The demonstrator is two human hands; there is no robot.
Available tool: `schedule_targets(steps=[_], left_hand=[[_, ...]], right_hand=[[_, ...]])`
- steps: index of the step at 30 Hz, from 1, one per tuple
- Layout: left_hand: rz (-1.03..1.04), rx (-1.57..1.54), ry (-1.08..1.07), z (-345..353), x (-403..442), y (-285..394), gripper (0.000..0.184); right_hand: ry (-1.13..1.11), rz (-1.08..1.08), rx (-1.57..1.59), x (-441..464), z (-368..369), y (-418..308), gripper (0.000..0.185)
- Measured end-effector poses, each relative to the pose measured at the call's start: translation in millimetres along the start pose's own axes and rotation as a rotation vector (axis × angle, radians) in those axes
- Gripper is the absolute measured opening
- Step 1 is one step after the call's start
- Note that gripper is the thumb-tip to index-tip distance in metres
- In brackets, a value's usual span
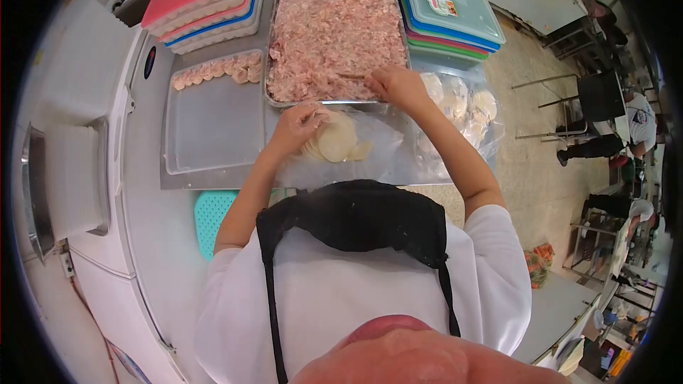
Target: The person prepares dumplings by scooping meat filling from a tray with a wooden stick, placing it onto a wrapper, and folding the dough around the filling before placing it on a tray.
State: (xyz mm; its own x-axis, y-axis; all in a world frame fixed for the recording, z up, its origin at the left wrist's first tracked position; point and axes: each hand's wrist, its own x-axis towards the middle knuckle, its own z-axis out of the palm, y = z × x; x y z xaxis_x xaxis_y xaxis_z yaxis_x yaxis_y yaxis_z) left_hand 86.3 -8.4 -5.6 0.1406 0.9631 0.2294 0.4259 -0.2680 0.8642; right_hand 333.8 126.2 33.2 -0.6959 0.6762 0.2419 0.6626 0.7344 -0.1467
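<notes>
A large metal tray (269, 64) holds pink minced meat filling (334, 25). My right hand (398, 88) is closed around a thin brownish spreading stick (350, 75), whose far end lies in the meat near the tray's front right. My left hand (299, 128) is curled in front of the tray, with a pale dumpling wrapper pinched in its fingers, partly hidden. Just beside it, a fanned pile of round dumpling wrappers (337, 139) lies on a clear plastic bag (380, 149). To the left, a shallow plastic tray (213, 128) carries a row of filled dumplings (217, 70) along its back edge.
Lidded plastic trays stand stacked at back left (203, 0) and back right (452, 11). Bagged wrappers (459, 107) lie on the metal table's right side. A turquoise perforated basket (213, 220) is below the front edge. Other people (640, 124) are far off to the right.
</notes>
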Motion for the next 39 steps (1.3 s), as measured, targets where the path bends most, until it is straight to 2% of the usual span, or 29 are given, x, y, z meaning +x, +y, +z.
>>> schedule_targets(steps=[4, 7, 10, 13, 16, 19, 23, 28, 31, 35, 37, 39], left_hand=[[-0.004, 0.028, 0.037, -2, 0, -13, 0.022], [-0.008, -0.018, 0.072, -2, 3, -8, 0.022], [-0.126, -0.090, 0.027, -9, 13, -5, 0.024], [-0.212, -0.349, 0.293, -8, 32, -22, 0.028], [-0.126, -0.384, 0.400, -21, 42, -6, 0.030], [-0.244, -0.424, 0.441, -41, 40, 10, 0.029], [-0.251, -0.334, 0.472, -53, 34, -32, 0.032], [-0.210, 0.019, 0.392, -61, 48, -15, 0.035], [-0.233, -0.017, 0.517, -54, 59, -20, 0.033], [-0.324, -0.610, 0.560, -46, 76, -41, 0.034], [-0.435, -1.020, 0.532, -37, 89, -19, 0.037], [-0.417, -1.238, 0.448, -33, 98, 3, 0.040]], right_hand=[[-0.051, -0.163, 0.099, -7, 4, -8, 0.031], [-0.140, -0.048, 0.097, -10, 6, -14, 0.032], [-0.249, 0.107, 0.305, -4, 0, -11, 0.033], [-0.139, 0.234, 0.370, 12, 2, 5, 0.031], [0.014, 0.223, 0.061, 38, -1, 31, 0.029], [0.032, 0.115, -0.093, 54, 6, 47, 0.029], [-0.091, 0.112, -0.021, 43, 6, 25, 0.031], [-0.057, 0.060, 0.156, 24, 6, 6, 0.036], [-0.197, 0.092, 0.359, 15, 7, 12, 0.034], [-0.264, 0.283, 0.750, 7, -5, 8, 0.031], [-0.258, 0.398, 0.904, 11, -21, 4, 0.031], [-0.210, 0.446, 1.005, 20, -34, -6, 0.029]])
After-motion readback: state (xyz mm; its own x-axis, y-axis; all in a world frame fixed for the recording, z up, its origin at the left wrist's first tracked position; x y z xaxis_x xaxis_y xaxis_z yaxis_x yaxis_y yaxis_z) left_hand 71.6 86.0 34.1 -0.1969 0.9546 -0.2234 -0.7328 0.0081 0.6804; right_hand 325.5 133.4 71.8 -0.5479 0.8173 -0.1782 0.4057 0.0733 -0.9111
